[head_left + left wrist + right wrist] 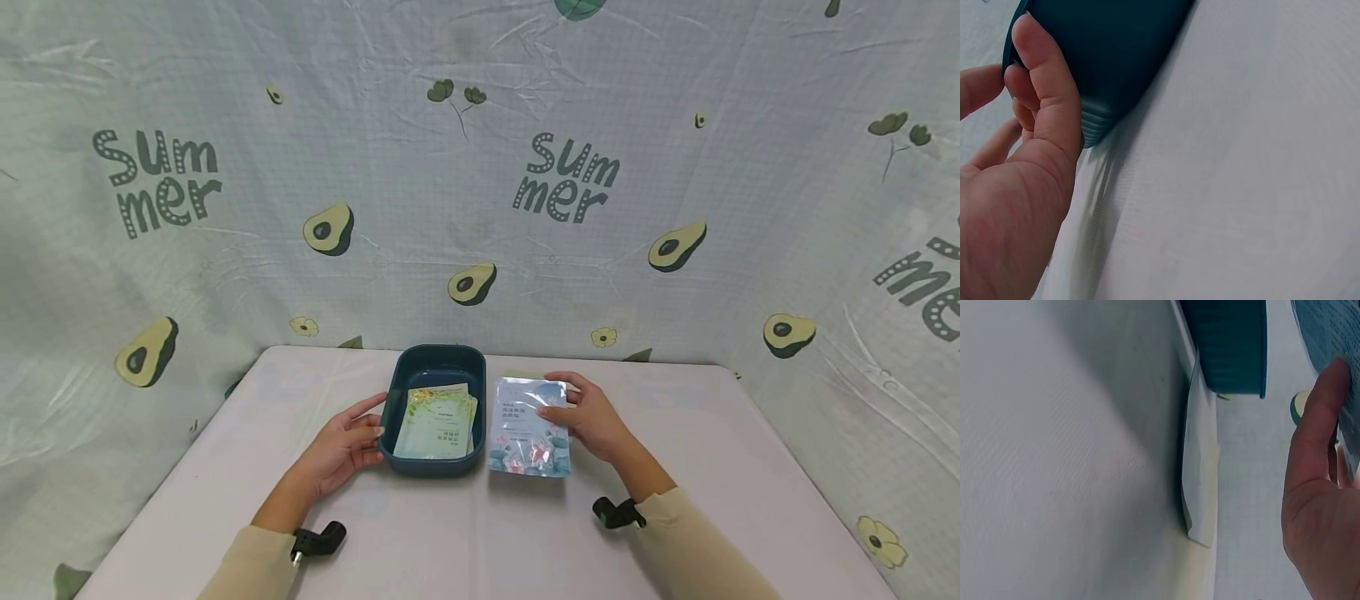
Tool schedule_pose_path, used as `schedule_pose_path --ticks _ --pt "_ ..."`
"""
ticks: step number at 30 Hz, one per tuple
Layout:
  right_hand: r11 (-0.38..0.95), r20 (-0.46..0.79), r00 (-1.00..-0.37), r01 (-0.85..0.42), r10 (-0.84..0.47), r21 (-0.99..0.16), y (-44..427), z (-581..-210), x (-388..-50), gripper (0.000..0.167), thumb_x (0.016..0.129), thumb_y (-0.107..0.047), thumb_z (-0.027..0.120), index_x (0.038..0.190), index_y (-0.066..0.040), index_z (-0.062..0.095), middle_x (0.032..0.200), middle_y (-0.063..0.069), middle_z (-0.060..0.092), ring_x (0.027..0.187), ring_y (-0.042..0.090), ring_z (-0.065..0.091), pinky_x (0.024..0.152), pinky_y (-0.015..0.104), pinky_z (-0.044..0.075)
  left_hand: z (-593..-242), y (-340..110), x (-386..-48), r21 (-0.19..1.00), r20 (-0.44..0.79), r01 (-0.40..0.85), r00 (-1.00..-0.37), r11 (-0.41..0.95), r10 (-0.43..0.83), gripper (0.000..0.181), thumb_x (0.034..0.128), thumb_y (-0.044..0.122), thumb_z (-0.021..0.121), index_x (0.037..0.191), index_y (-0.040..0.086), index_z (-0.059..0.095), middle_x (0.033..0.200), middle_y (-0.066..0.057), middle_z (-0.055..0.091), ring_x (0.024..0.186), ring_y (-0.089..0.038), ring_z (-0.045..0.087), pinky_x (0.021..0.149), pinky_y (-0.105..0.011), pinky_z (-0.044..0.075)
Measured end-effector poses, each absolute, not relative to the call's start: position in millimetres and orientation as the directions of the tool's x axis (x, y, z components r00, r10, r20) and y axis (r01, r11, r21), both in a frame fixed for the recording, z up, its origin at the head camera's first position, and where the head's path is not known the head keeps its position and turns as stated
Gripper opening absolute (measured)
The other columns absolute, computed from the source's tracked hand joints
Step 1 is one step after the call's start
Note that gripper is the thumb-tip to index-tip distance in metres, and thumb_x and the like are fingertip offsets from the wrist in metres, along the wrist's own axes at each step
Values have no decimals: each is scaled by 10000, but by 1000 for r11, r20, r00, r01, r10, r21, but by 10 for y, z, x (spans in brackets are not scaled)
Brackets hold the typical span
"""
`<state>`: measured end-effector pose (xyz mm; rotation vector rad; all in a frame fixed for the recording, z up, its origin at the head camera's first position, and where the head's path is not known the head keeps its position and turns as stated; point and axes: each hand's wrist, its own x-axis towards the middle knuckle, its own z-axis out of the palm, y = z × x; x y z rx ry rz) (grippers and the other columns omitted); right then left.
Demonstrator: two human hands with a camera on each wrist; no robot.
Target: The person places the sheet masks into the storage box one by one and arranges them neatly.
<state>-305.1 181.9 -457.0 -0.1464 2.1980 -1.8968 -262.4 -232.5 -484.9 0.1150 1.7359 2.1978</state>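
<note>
A dark blue plastic bin (431, 468) stands on the table with several green-and-white sheet mask packets (435, 425) lying flat inside. At its left side, my left hand (341, 446) grips the rim, fingers against the outer wall. Just right of the bin, my right hand (596, 421) holds a shiny pale blue sheet mask packet (525, 425) by its right edge, thumb on the printed front. In the right wrist view that packet is lifted, its printed back toward the camera. Another flat packet (1200, 462) lies on the table beside the bin, hidden in the head view.
The white-covered table (442, 542) runs back to a hanging cloth (405, 200) printed with avocados and lettering. More of this cloth rises along the left and right sides. Each wrist carries a small black camera mount (318, 542).
</note>
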Motion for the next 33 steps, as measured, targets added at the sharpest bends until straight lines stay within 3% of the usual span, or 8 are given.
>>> schedule_pose_path --ticks 16,33 --pt "119 -79 -972 53 -222 -992 1514 -4499 -3056 649 863 -93 810 1428 -239 526 1292 159 658 941 251 716 807 378 624 -4851 -2339 -2628 959 -154 -218 -938 -183 310 700 1027 40 535 1641 132 211 1140 -27 574 872 -132 680 769 -264 598" --pt "132 -52 -966 19 -252 -991 1232 -4516 -3106 634 855 -148 830 1420 -209 549 1274 124 699 912 248 729 795 357 623 -4834 -2342 -2594 961 -128 -198 -938 -195 322 724 1024 45 551 1643 93 180 1127 -20 563 856 -117 673 759 -250 591"
